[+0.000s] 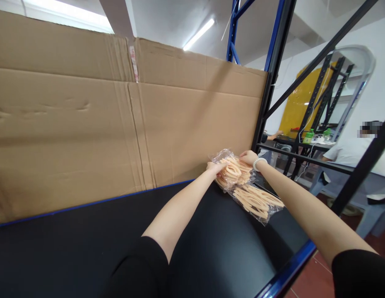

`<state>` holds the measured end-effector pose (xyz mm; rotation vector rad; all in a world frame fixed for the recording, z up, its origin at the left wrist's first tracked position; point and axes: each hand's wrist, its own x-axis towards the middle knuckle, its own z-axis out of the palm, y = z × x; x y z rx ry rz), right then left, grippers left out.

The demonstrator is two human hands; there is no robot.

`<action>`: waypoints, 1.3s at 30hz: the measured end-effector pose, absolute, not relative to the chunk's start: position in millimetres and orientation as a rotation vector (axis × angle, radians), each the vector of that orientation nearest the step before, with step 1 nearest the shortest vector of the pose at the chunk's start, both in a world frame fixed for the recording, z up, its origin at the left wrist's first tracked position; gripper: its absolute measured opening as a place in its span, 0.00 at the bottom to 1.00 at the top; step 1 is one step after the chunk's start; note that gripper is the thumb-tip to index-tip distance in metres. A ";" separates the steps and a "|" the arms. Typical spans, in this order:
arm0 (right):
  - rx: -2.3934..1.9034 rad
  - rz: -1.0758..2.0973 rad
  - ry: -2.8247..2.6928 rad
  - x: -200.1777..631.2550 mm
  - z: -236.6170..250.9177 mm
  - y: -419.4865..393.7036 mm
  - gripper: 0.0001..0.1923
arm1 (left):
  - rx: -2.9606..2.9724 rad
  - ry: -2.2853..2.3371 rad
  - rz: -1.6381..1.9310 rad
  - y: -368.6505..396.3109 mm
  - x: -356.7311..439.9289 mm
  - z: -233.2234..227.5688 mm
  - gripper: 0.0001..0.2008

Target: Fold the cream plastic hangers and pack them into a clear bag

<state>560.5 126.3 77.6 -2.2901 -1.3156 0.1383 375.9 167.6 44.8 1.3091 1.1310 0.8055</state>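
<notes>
A tall brown corrugated cardboard sheet (118, 116) stands along the back of a black shelf surface (71, 248). Blue and black steel rack posts (275, 62) rise rightward; a fluorescent ceiling tube (198, 34) glows above white walls (378, 62).

The person's left hand (215, 167) covers the near-left edge of the upper clear plastic bag of peach-coloured loops (232, 171); its fingertips are hidden behind the film. The right hand (249, 157) hides the bag's far corner. The lower clear bag of peach loops (257, 202) is partly covered by the upper one. The loops are too small to identify. The tall brown cardboard sheet (87, 124) is cut off at the left edge. At far right, a seated person in a white shirt (350, 153) is partly masked by the black rack struts (360, 174).
</notes>
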 end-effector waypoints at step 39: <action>-1.810 0.107 -1.399 559.9 17.2 -4.8 0.10 | 1.802 0.901 0.953 123.9 325.2 29.8 0.31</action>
